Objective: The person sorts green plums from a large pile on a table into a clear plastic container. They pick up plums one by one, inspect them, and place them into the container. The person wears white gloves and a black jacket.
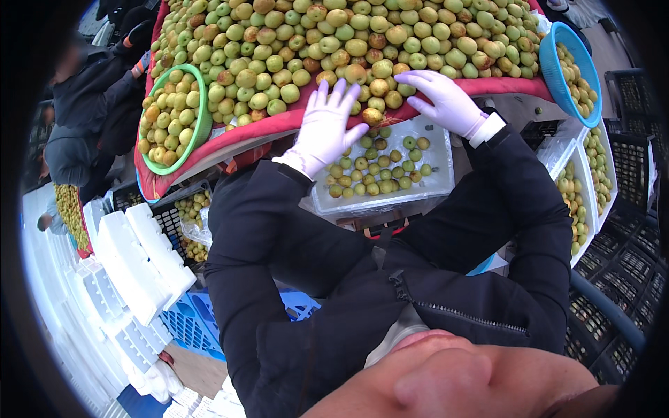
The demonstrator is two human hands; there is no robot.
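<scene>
A large heap of green and brown-blotched jujubes (334,44) covers a table with a padded red cloth edge (245,127). My left hand (326,128), in a pale glove, is spread over that edge, fingertips at the nearest fruit. To its right, my right hand (444,99), gloved alike, hovers with fingers apart by the front of the heap. Neither hand holds anything. Several jujubes lie between the two hands on the red cloth. Below them, a white foam box (439,180) lined with clear plastic holds a loose scatter of jujubes on its bottom.
A green basket (205,112) of jujubes stands at the table's left corner, a blue basket (546,62) at the right. Filled foam boxes (593,209) and black crates (632,162) are on my right. Stacked foam boxes (138,261) and another person (86,104) are on my left.
</scene>
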